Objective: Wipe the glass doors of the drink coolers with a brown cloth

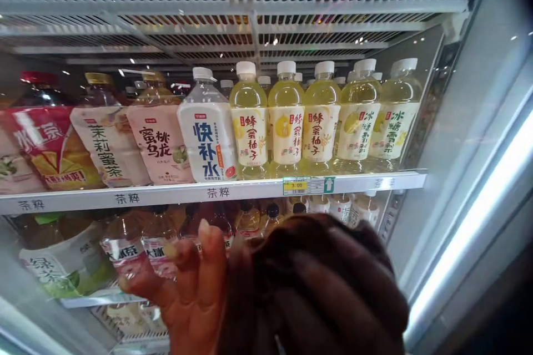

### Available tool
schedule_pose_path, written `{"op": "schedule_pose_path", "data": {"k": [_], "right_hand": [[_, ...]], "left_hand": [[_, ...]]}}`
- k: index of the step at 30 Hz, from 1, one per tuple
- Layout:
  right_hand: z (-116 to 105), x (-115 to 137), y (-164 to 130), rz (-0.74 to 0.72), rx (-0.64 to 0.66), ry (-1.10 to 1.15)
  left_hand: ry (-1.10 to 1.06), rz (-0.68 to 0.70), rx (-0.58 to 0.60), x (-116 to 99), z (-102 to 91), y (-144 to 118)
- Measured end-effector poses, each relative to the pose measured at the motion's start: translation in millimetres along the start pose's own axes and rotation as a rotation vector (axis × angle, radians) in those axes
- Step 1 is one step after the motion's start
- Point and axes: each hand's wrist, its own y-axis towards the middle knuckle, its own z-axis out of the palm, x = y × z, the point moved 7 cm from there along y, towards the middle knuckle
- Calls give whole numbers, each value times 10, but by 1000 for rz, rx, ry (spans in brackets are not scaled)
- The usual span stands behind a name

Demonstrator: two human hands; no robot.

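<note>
My left hand (194, 288) is raised at the lower middle, in front of the lower drink shelf. Its visible fingers point up and stand apart, with nothing seen between them. Right beside it is a dark brown, blurred shape (333, 288) with finger-like folds. It overlaps the edge of my left hand, and whether it is my right hand in shadow or dark cloth over a hand I cannot tell. Behind the fingers stand iced tea bottles (125, 249) with red and white labels, partly covered. Both hand shapes look apart from the bottles.
An upper shelf edge (250, 188) carries several yellow drink bottles (287, 127), a white-labelled bottle (207, 133) and tea bottles (102, 138). A large green tea bottle (62, 260) stands lower left. A bright light strip (470, 233) runs down the cooler's right side.
</note>
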Motion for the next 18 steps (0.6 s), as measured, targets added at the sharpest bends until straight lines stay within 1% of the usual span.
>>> {"op": "schedule_pose_path", "data": {"k": [2,3,4,5,6,7,8,9,10,11,12,13,14,16,18], "right_hand": [[-23,26,-265,-24,-11,18],[-74,-14,-379,-35,-34,10],[-116,-73,-459,-56,-28,-3],[-166,-136,-496,-91,-28,-23],[-186,-180,-490,-155,5,-48],[-153,-206,-454,-229,94,-70],[-140,-244,-383,-247,126,-111],[-152,-252,-296,-257,89,-153],[-178,-222,-214,-265,7,-170],[-147,-142,-162,-303,-10,-160],[-105,-34,-145,-349,-19,-138],[-49,65,-163,-366,-5,-130],[1,167,-225,-393,13,-125],[59,311,-442,-447,51,-135],[40,341,-687,-519,58,-154]], "left_hand": [[39,37,-38,61,-21,-118],[61,61,-47,78,-17,-179],[79,92,-49,85,-5,-232],[92,131,-38,85,18,-270],[99,165,-26,86,41,-289],[99,214,-10,76,65,-290],[109,240,16,82,95,-272],[116,242,-13,102,83,-238],[129,245,-45,118,65,-203],[130,273,-65,116,53,-177],[128,256,-99,141,25,-158],[108,256,-109,153,11,-159],[90,263,-134,156,-13,-185],[57,296,-174,138,-40,-295],[39,342,-191,98,-17,-435]]}}
